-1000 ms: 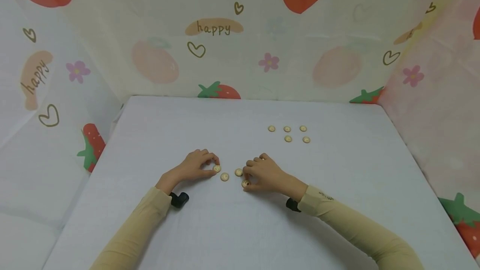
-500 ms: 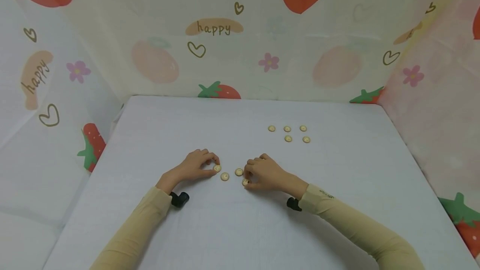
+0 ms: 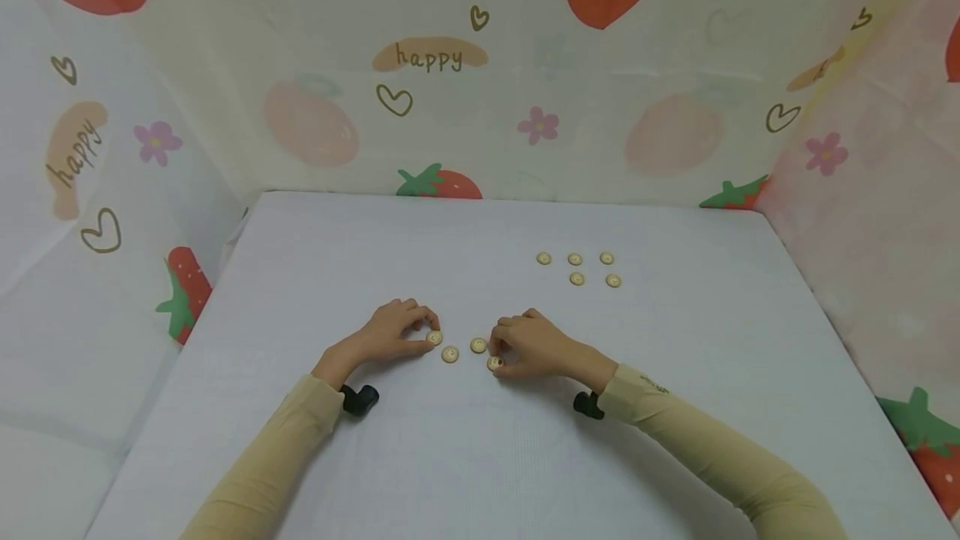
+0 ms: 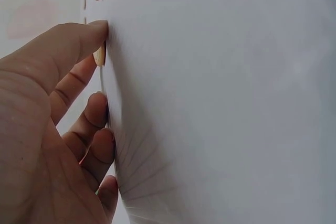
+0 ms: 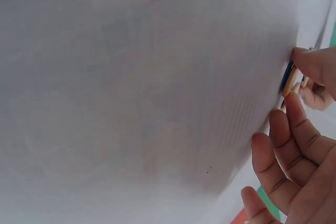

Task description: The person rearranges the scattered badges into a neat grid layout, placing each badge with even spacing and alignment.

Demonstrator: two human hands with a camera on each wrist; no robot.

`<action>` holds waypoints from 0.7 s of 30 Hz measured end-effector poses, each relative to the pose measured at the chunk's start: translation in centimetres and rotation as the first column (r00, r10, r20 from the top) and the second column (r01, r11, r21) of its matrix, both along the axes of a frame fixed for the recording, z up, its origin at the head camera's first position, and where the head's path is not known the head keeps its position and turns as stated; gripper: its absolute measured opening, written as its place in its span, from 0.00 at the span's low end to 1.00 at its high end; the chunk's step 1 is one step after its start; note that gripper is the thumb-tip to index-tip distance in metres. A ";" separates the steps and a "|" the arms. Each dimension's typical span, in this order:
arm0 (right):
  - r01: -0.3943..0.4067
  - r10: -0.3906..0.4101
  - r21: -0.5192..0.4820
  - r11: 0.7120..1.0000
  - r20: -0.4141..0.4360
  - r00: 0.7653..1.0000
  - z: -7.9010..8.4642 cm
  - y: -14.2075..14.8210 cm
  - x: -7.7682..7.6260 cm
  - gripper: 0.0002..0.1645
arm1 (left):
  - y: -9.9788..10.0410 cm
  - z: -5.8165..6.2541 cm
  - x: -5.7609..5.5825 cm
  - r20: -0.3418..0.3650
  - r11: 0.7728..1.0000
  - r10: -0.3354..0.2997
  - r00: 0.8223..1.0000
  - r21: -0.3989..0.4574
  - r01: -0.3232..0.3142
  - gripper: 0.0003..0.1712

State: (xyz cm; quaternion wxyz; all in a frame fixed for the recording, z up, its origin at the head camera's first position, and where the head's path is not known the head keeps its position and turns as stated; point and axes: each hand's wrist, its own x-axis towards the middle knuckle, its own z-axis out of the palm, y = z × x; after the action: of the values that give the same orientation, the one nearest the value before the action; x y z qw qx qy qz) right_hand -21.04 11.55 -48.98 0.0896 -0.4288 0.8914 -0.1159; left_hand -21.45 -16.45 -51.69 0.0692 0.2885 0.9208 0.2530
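My left hand pinches a small round wooden disc between thumb and forefinger, low over the white table. In the left wrist view, the edge of that disc shows under the thumb tip, with the other fingertips at the cloth. Thumb and forefinger of my right hand pinch another wooden disc, whose edge looks tilted in the right wrist view. Between the hands lie two more: a left disc and a right disc close to the right fingers. Their small dark markings are unreadable.
Farther back on the white tablecloth, right of the middle, several matching discs lie in two rows. A fabric backdrop with printed strawberries encloses the table's back and sides. Black wrist cameras hang under both sleeves.
My right hand has shifted slightly to the right and away from me, along with the disc it pinches. The left hand and the other discs stay in place.
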 end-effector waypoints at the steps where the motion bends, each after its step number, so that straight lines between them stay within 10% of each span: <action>1: 0.000 0.000 0.004 1.000 0.000 1.000 0.0 0.0 0.0 0.13 | 0.0 0.0 0.0 -0.001 1.000 0.001 1.000 -0.002 -0.001 0.13; 21: 0.065 -0.063 0.020 0.998 -0.070 0.996 0.4 1.5 -1.1 0.10 | -0.1 0.4 0.2 -0.022 1.000 -0.012 1.000 0.013 0.012 0.13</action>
State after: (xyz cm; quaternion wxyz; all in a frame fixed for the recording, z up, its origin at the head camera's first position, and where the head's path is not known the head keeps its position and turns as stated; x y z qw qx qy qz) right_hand -22.11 13.07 -48.61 0.0597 -0.4028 0.9085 -0.0939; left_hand -21.24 -16.50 -51.33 0.0590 0.2973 0.9180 0.2555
